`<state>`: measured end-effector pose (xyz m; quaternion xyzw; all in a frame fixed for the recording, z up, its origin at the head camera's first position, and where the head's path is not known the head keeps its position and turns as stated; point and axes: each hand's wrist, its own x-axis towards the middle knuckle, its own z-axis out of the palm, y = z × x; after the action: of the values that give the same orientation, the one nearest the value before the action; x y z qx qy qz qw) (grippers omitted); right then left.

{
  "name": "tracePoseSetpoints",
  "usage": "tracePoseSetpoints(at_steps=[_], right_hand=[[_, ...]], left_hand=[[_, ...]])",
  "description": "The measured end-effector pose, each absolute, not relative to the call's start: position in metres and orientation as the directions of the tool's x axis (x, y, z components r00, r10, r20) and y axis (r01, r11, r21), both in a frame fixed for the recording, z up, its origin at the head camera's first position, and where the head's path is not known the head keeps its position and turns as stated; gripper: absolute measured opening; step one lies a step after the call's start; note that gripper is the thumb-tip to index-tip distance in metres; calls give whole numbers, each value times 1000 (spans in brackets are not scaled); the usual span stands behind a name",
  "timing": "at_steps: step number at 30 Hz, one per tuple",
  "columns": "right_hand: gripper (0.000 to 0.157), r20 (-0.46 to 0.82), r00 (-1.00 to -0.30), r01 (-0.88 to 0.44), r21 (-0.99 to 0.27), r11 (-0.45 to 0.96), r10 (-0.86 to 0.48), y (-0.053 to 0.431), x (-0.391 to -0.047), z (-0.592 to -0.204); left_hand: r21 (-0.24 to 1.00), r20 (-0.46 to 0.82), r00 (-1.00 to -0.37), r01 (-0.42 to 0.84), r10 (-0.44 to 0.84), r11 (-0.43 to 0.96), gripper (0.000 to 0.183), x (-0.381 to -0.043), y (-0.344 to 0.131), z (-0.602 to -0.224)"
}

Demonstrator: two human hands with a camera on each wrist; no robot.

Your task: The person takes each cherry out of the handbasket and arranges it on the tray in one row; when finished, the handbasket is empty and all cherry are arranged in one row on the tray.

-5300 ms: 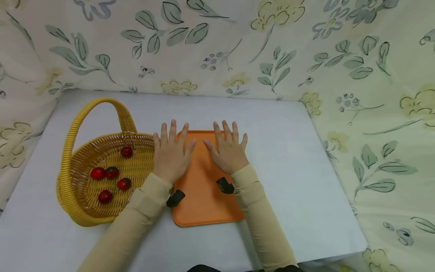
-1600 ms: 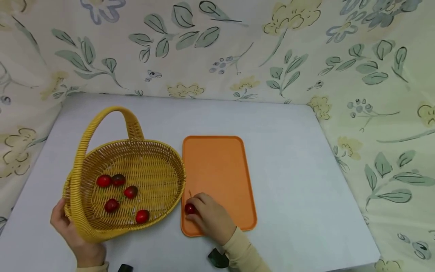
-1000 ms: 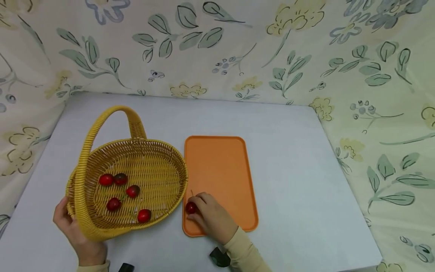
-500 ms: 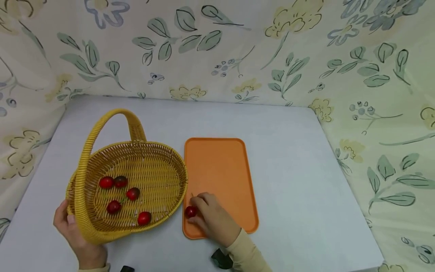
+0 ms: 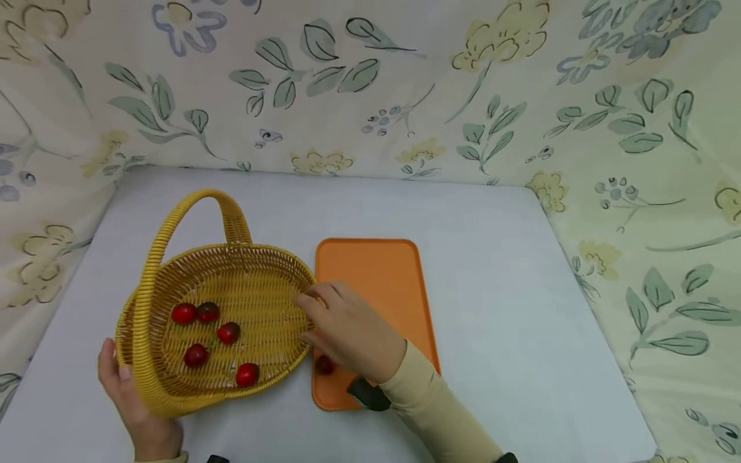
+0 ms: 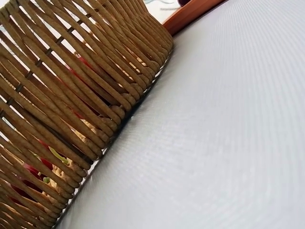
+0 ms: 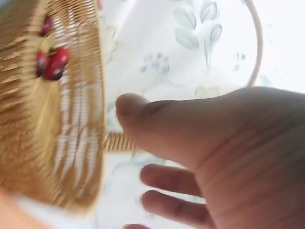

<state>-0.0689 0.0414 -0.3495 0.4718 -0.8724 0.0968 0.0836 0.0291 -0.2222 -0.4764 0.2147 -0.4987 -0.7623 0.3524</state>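
A yellow wicker basket (image 5: 255, 308) with a tall handle stands at the left, several red cherries (image 5: 197, 355) lying inside it. My left hand (image 5: 141, 411) grips the basket's lower left side. Over the gap between basket and orange tray (image 5: 376, 257), my right hand (image 5: 356, 334) hovers with nothing between its loosely bent fingers, the fingertips overlapping the basket's right rim in the head view. Beneath that hand one dark red cherry (image 5: 325, 364) lies near the tray's left edge. In the right wrist view the thumb (image 7: 157, 119) and fingers are spread apart beside the basket.
White table (image 5: 492, 321) surrounds the basket and tray. Behind and to the right hangs a cloth (image 5: 405, 77) printed with leaves and flowers. The basket's handle (image 5: 153, 289) arches high over its left end.
The right hand first set down a cherry at the tray's left edge, then let go and rose up and left toward the basket. The left hand keeps its grip.
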Motion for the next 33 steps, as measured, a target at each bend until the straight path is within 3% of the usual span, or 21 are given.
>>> tracePoseSetpoints(at_steps=[4,8,16,21,33], right_hand=[[43,93,-495,-868,-31,495,-864,5,-89,-343],[41,-92,-453,-890,-16,456,-887,-37,-109,-353],[32,-359,-349,-905,-110,410,-866,-96,-120,-379],[29,-390,-287,-930,-104,351,-875,-105,-114,-385],[25,-381,-293,-930,-100,354,-877,-112,-110,-394]], left_hand=[[949,-15,-671,224,-741,-222,47,28,-220,-473],[947,4,-691,234,-723,-219,47,24,-218,-473],[946,35,-706,252,-708,-205,47,23,-215,-474],[951,35,-701,242,-712,-192,47,25,-215,-472],[959,53,-681,239,-730,-153,45,30,-220,-470]])
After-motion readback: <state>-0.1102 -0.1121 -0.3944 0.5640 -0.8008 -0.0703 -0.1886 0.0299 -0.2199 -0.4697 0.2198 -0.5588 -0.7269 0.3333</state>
